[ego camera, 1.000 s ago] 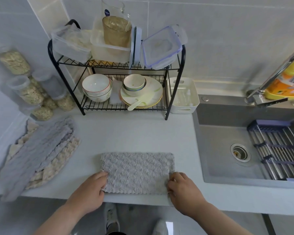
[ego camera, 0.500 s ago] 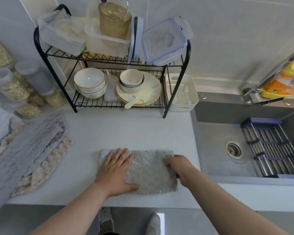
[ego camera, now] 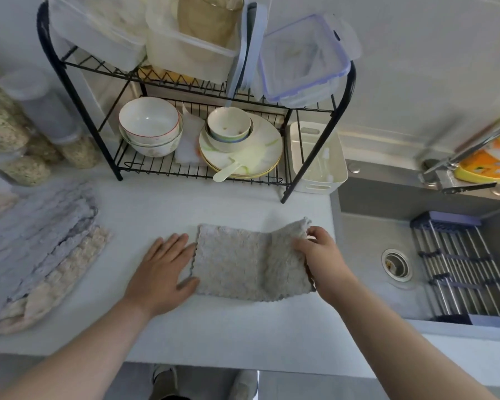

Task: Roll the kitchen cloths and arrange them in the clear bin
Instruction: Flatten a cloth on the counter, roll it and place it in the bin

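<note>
1. A grey cloth [ego camera: 248,267] lies flat on the counter [ego camera: 228,327], just left of the sink [ego camera: 387,226].
2. The left hand [ego camera: 162,272] is open, palm down, touching the cloth's left edge.
3. The right hand [ego camera: 318,255] pinches the cloth's right edge, lifted off the counter.
4. Judged progress: early. The roll looks barely begun, and nothing rolled is visible.
5. A pile [ego camera: 38,249] of more cloths waits at far left.
6. The bin [ego camera: 318,157] by the rack [ego camera: 341,134] holds no cloths.
</note>
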Demonstrator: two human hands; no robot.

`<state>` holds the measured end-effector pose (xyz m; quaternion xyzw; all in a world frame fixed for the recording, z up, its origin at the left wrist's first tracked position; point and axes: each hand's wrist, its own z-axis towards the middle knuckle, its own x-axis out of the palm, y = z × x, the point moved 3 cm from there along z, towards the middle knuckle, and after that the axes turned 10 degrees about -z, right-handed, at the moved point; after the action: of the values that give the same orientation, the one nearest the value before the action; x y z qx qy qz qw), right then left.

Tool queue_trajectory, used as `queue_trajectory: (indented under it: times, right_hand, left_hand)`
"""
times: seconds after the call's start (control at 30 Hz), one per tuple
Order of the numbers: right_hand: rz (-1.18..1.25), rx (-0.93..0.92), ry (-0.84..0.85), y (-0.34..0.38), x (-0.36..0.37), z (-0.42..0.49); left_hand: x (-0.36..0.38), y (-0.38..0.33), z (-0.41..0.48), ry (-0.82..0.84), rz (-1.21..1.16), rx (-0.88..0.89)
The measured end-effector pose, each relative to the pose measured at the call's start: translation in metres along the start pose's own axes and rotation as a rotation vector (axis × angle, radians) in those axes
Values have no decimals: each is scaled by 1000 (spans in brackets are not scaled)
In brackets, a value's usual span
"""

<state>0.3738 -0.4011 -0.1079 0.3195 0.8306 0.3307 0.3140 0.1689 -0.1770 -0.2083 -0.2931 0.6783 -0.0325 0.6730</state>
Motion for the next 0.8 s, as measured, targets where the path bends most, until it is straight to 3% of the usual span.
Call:
queue_trajectory:
  times: [0.17,0.3,0.4,0.57,0.63,0.77,0.8]
  right_hand:
    - [124,32,194,14,65,8]
    - [79,53,281,9,108,17]
    - [40,42,297,1,120,20]
    - [206,79,464,7,106,21]
    - [248,61,424,8,85,24]
    - [210,62,93,-12,30,31]
    - [174,96,45,-21,21,33]
  left_hand:
    - [-1,-2,7,20,5,-15]
    - [-3,-3,6,17,13,-22]
    - [-3,-2,8,-4,17,-18]
    - [-2,0,7,5,-17,3]
    - [-3,2,6,-17,-91,3]
    - [-17,6,-2,-270,-393,-143]
    - [-21,0,0,-307,-416,-101]
